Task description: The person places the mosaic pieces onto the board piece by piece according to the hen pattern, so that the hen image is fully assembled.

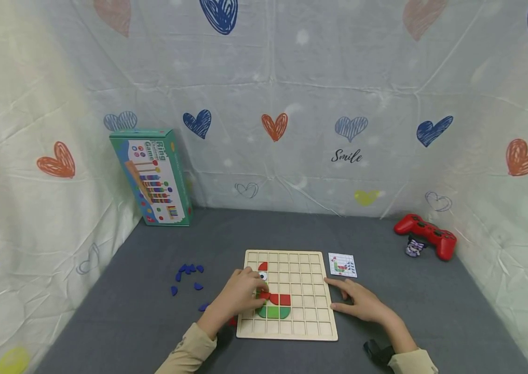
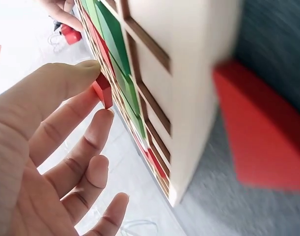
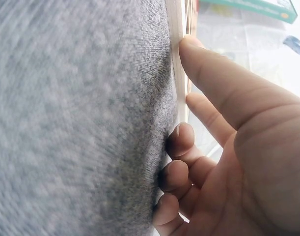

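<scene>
A wooden grid board (image 1: 310, 301) lies on the table with red and green pieces set in its left part, among them a green row (image 1: 273, 312) and a piece with an eye (image 1: 262, 276). Over these pieces my left hand (image 1: 240, 291) pinches a small red piece (image 2: 103, 91) between thumb and fingertips, close above the grid. At the board's right edge, my right hand (image 1: 359, 300) touches the rim with thumb and index fingertips. Its other fingers (image 3: 175, 173) are bent beside the board, by the cloth. Another red piece (image 2: 262, 132) rests beside the board, partly hidden by the left arm in the head view.
Several blue pieces (image 1: 188, 269) are scattered left of the board. A pattern card (image 1: 342, 265) lies off its upper right corner. A green game box (image 1: 151, 179) stands at the back left; a red game controller (image 1: 424, 234) with a small figure charm (image 1: 415, 246) is at the right.
</scene>
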Motion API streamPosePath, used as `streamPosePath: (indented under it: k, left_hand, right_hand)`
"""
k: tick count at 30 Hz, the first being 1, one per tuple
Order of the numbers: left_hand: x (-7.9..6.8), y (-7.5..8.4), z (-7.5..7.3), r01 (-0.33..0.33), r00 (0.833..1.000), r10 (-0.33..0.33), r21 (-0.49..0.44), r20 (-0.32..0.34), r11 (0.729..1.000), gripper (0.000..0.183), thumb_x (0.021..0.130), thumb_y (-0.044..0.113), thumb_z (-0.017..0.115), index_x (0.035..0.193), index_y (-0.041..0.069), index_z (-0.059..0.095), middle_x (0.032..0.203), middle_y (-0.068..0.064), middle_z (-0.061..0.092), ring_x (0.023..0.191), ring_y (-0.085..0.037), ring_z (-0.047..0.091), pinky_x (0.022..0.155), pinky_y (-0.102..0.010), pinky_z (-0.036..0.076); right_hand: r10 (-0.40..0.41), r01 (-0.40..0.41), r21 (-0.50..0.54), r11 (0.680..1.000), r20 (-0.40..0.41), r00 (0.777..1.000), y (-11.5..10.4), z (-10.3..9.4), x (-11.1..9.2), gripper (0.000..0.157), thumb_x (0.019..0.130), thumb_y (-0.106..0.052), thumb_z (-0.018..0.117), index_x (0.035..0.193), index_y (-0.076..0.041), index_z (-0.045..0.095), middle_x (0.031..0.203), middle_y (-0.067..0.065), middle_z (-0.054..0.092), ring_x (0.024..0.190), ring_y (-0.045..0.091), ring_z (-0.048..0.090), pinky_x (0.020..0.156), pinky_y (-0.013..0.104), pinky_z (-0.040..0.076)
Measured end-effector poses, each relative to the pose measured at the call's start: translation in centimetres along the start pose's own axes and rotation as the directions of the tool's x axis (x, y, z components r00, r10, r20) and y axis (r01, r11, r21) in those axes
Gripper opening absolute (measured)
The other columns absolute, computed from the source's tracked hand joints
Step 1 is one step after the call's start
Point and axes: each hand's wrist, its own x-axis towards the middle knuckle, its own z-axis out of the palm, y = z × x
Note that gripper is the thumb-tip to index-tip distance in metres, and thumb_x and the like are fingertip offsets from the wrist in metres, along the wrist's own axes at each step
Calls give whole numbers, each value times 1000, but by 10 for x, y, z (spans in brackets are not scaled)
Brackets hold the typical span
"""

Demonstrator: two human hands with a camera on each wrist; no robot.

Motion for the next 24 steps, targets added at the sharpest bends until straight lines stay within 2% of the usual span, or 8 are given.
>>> streamPosePath:
  k: [11, 20, 24]
  left_hand:
    - [12, 15, 7, -33, 999, 33, 4, 16, 999, 10, 75, 33, 73, 84, 29, 72, 80, 14, 58, 80, -6, 45, 78, -36, 40]
    - [25, 32, 11, -55, 998, 55, 3, 33, 999, 10, 74, 31, 73, 84, 28, 72, 74, 14, 56, 73, -4, 40, 78, -33, 39]
    - [31, 39, 13, -60, 998, 59, 11, 32, 998, 8, 74, 31, 73, 82, 27, 72, 69, 13, 53, 69, -4, 37, 72, -30, 37]
  right_hand:
    - [-6, 6, 0, 1000, 5, 1000, -1, -1, 0, 61, 83, -41, 66, 135, -14, 48, 76, -5, 39, 64, -2, 28, 56, 20, 27]
    - [7, -7, 5, 1000, 8, 1000, -1, -1, 0, 61, 83, -42, 65, 135, -15, 48, 76, -5, 39, 64, -1, 29, 56, 21, 27]
    - [8, -8, 11, 1000, 12, 1000, -1, -1, 0, 61, 83, -42, 65, 135, -16, 48, 76, -4, 39, 64, 0, 30, 56, 21, 27]
